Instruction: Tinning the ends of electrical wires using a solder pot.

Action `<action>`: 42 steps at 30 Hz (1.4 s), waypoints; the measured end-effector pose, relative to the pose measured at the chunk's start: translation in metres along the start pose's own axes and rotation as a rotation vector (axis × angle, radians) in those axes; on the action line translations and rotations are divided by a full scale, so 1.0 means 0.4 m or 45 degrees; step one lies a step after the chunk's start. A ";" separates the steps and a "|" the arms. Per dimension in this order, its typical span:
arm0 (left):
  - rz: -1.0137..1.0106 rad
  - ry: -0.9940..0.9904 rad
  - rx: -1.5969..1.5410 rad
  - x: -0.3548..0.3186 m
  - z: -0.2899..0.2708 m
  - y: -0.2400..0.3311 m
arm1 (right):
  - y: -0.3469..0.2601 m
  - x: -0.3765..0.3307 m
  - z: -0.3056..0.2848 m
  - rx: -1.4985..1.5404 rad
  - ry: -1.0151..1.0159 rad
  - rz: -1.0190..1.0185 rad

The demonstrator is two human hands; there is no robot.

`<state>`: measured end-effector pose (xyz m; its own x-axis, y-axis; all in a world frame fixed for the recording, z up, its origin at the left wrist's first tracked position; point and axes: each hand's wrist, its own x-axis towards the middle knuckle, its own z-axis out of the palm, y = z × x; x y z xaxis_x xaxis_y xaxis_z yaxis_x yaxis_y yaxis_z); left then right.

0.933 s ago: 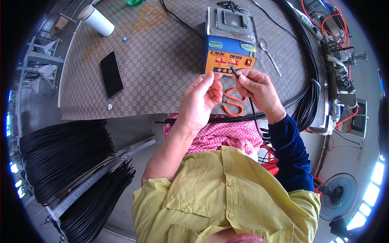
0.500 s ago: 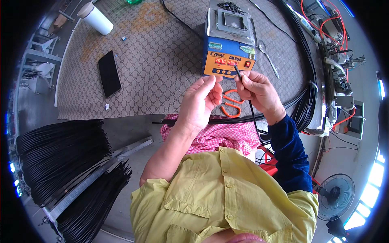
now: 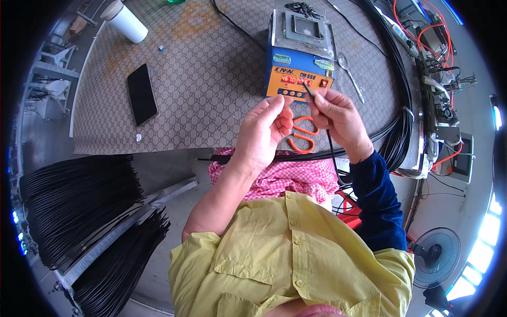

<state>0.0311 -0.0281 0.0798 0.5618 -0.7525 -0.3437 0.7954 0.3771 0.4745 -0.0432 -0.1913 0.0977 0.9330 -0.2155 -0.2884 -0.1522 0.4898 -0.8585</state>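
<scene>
My right hand (image 3: 340, 115) pinches a black cable (image 3: 331, 146) close to its end between thumb and fingers. The short tip points up and away, and the rest hangs down toward my lap. My left hand (image 3: 260, 129) is just to the left, its thumb against the curled fingers; whatever they hold, if anything, I cannot make out. Beyond both hands stands a blue solder pot (image 3: 280, 53) with an orange front panel and lit red digits. Orange-handled scissors (image 3: 301, 145) lie on the table between my wrists, their blades hidden.
A phone (image 3: 142, 95) and a white cup (image 3: 125, 22) are on the patterned table (image 3: 195, 105) at left. A spoon (image 3: 350, 76) lies right of the pot. Thick black cable bundles (image 3: 400, 95) run along the right edge. Racked black cables (image 3: 79, 206) stand lower left.
My left hand has shifted slightly to the right, closer to the right hand. The cable tip has moved a little up and left; the grip on it stays.
</scene>
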 end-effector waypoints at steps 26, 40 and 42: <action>-0.169 0.101 -0.002 0.000 -0.096 -0.068 | -0.161 0.298 -0.122 -1.676 0.561 -0.458; -0.168 0.102 0.005 0.003 -0.101 -0.070 | -0.182 0.279 -0.124 -1.233 0.447 -0.275; -0.163 0.096 0.000 0.002 -0.104 -0.071 | -0.190 0.265 -0.115 -1.085 0.388 -0.201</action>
<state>0.0183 -0.0170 0.0323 0.4713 -0.7517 -0.4614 0.8616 0.2807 0.4229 0.0525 -0.2902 0.1130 0.8553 -0.4999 -0.1366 -0.3322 -0.3266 -0.8849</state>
